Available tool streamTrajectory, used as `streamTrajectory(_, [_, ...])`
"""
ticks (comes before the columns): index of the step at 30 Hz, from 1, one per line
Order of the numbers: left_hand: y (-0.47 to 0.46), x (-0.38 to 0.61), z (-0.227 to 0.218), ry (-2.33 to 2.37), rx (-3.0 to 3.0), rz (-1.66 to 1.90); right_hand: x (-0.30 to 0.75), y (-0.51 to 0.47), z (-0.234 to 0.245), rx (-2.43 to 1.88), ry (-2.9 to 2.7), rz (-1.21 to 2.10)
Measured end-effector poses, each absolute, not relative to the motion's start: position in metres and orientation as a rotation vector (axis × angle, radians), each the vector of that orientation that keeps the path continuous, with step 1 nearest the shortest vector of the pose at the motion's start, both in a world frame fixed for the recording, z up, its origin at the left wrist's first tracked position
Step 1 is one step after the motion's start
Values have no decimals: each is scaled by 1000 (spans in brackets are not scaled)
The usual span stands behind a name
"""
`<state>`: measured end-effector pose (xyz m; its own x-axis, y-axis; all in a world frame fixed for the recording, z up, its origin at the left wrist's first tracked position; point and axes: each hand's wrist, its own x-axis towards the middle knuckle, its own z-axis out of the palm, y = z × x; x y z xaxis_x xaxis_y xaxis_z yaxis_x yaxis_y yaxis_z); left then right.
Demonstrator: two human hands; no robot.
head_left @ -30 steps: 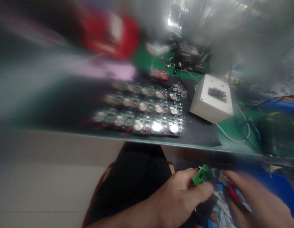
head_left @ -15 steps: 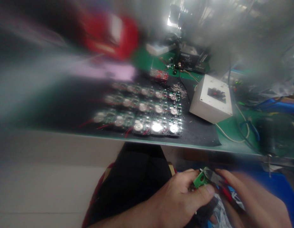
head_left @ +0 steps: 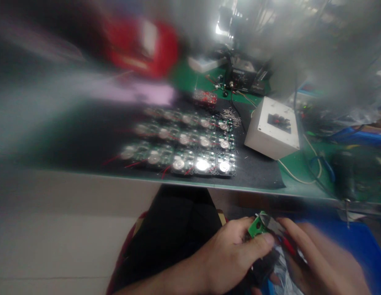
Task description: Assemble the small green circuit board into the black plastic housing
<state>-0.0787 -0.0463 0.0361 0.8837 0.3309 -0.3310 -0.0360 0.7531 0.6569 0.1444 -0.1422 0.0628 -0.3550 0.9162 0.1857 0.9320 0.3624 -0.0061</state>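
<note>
Green circuit board (head_left: 254, 226) is sticking up from the left hand (head_left: 231, 250), which is pinching it between thumb and fingers just in front of the worktop (head_left: 301, 164). Blurred, the right hand (head_left: 325, 250) is gripping red-handled pliers (head_left: 272, 223), their metal head overlapping the board's right side, though whether they are touching I cannot tell. Beyond, small boards (head_left: 183, 139) are lying in rows on a black mat (head_left: 258, 168), left of a white box (head_left: 270, 136).

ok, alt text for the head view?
Left hand holds a small green board; right hand holds a red-handled tool at it. Beyond, rows of circuit modules lie on a black mat near a white box.
</note>
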Motion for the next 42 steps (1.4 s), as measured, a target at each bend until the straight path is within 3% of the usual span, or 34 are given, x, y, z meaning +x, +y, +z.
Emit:
streamTrajectory(8, [-46, -77, 32, 494, 636, 153, 163, -127, 57, -1868, -1999, 11])
streamTrajectory(13, [-45, -80, 38, 486, 711, 148, 198, -91, 40, -2100, -2070, -241])
streamTrajectory(22, [-39, -79, 49, 655, 1093, 421, 202, -46, 36, -1809, -2205, -305])
streamTrajectory(29, [-22, -69, 50, 716, 1497, 577, 123, -88, 88, -1595, -2083, 337])
streamTrajectory(42, [-25, -92, 55, 619, 1270, 542, 122, -118, 82, -1705, -1873, 250])
